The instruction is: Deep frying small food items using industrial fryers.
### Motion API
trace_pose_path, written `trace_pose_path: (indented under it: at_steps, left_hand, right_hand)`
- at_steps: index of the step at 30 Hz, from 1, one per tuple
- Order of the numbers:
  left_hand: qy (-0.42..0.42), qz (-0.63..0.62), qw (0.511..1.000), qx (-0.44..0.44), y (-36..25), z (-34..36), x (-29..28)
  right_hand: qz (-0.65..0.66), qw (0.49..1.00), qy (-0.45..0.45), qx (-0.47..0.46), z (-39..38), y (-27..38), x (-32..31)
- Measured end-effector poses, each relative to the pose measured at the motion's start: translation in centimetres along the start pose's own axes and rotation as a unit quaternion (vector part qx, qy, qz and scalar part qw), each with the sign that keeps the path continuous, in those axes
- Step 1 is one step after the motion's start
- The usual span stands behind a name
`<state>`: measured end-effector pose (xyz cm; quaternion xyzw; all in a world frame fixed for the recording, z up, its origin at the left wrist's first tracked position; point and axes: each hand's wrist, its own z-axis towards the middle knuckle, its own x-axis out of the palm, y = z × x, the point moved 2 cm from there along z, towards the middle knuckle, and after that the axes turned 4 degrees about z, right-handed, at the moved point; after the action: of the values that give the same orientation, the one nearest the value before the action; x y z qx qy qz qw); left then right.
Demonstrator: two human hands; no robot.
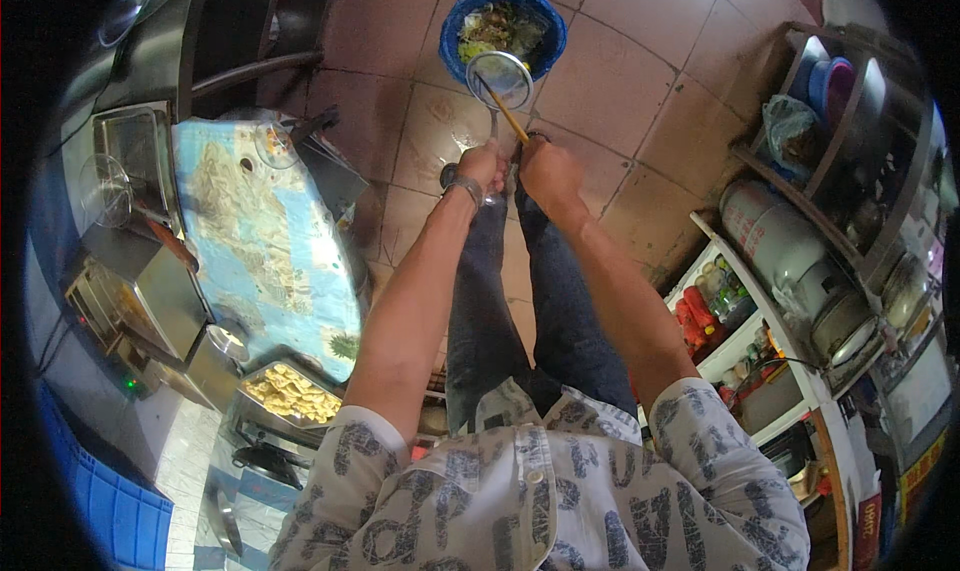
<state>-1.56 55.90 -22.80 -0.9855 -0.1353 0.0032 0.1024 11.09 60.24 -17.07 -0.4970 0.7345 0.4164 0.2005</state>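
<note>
My left hand [483, 167] is closed round the handle of a round mesh strainer [508, 79], held out in front of me. The strainer hangs over the near rim of a bin lined with a blue bag [448, 41]. Inside the bin lies food waste [505, 29], yellowish and green. My right hand [551, 174] grips a thin wooden stick [508, 117], whose far end reaches across the strainer's mesh. Whether the tip touches the mesh is too small to tell.
Left of me is a surface under a blue patterned cloth [285, 241], with a tray of yellow food pieces [290, 393] nearer. A grey gas cylinder [775, 236] and a white shelf [765, 321] stand at the right. Blue crates [110, 501] sit lower left. Tiled floor [640, 111] surrounds the bin.
</note>
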Motion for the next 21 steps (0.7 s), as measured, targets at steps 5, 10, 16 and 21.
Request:
trace_pose_path:
  at_steps: [5,10,16,21]
  left_hand:
    - [0.016,0.013,0.999,0.034,0.3,-0.2,1.2]
    - [0.021,0.019,0.999,0.042,-0.4,-0.1,1.3]
    - [0.054,-0.009,0.998,0.013,-0.6,-0.8,1.8]
    - [0.06,0.339,0.913,0.217,1.8,3.4,0.9]
  right_hand:
    - [-0.038,0.998,0.042,0.032,0.9,1.8,-1.1]
    - [-0.074,0.996,0.039,-0.015,0.7,3.8,-0.3]
    - [-0.065,0.998,0.014,-0.011,2.2,2.7,-1.4]
    - [-0.071,0.996,0.033,-0.039,2.1,3.2,-1.3]
